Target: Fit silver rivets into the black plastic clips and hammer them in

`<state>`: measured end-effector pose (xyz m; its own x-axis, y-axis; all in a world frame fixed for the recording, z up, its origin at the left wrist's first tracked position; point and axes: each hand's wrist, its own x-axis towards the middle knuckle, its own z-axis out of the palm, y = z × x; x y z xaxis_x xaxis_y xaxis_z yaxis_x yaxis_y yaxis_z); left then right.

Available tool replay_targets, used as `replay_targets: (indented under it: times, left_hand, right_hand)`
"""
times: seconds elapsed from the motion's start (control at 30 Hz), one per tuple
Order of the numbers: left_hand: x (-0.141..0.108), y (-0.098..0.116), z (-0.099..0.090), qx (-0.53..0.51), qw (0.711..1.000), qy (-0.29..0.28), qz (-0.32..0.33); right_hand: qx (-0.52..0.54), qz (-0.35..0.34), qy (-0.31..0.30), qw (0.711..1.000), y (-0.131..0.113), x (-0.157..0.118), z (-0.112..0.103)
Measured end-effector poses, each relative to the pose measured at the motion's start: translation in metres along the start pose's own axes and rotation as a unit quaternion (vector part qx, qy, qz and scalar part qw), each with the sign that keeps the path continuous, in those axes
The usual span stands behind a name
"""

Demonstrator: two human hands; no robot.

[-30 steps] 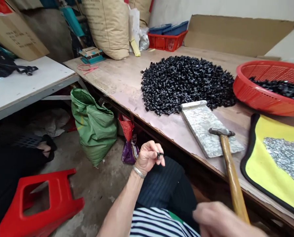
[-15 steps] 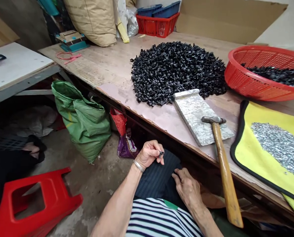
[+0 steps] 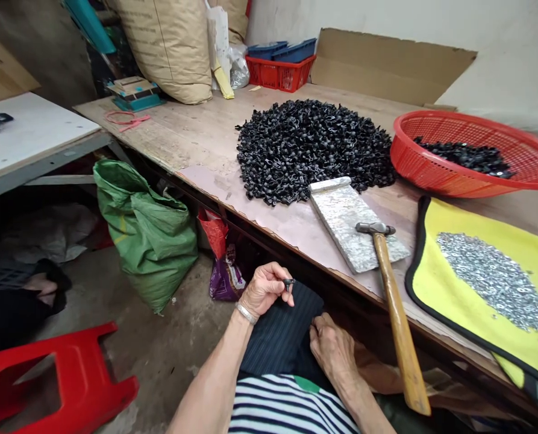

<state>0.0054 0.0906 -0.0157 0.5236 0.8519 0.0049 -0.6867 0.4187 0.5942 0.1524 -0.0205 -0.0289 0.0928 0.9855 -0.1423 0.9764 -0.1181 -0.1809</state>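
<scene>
Between thumb and fingertips, my left hand (image 3: 267,289) pinches a small black clip (image 3: 288,282) above my dark striped trousers (image 3: 278,337). My right hand (image 3: 332,343) rests near my lap, its fingers curled under; whether they hold anything is hidden. On the table, a hammer (image 3: 394,307) lies with its head on a worn metal plate (image 3: 345,223) and its handle sticking out past the edge. Behind the plate rises a large pile of black clips (image 3: 314,147). Small silver metal pieces (image 3: 494,280) lie on a yellow cloth (image 3: 449,223) with a black border.
A red basket (image 3: 472,181) with black clips stands at the right. Below the table edge are a green sack (image 3: 146,235) and a purple bag (image 3: 227,278). A red stool (image 3: 83,374) is at lower left. A paper sack (image 3: 173,48) and red crate (image 3: 280,72) stand behind.
The view has shifted, so the table objects appear slightly lower and further left. My right hand's fingers look more curled in. My left hand still pinches the black clip.
</scene>
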Motion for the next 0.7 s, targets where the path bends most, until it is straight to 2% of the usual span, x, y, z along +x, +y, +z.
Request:
replay_targets:
  times: [0.23,0.33,0.4,0.53,0.63,0.7]
  left_hand:
    - [-0.003,0.016,0.002,-0.008,0.998,0.023,0.061]
    - [-0.004,0.025,0.008,0.001,0.995,0.046,0.085]
    - [-0.005,0.030,0.018,0.018,0.994,0.055,0.088]
    - [-0.007,0.039,0.053,0.057,0.993,0.073,0.072]
    - [-0.013,0.046,0.082,0.081,0.990,0.095,0.065]
    - [-0.019,0.049,0.097,0.093,0.988,0.103,0.061]
  right_hand:
    - [0.026,-0.029,0.017,0.999,0.002,0.003,0.006]
    - [0.060,-0.056,0.028,0.996,-0.003,-0.005,-0.006]
    - [0.129,-0.086,0.047,0.987,-0.012,-0.013,-0.027]
    - [0.379,-0.146,0.107,0.908,-0.036,-0.018,-0.091]
    - [0.456,-0.132,0.159,0.866,-0.047,-0.009,-0.130]
    - [0.484,-0.105,0.192,0.847,-0.049,-0.002,-0.142]
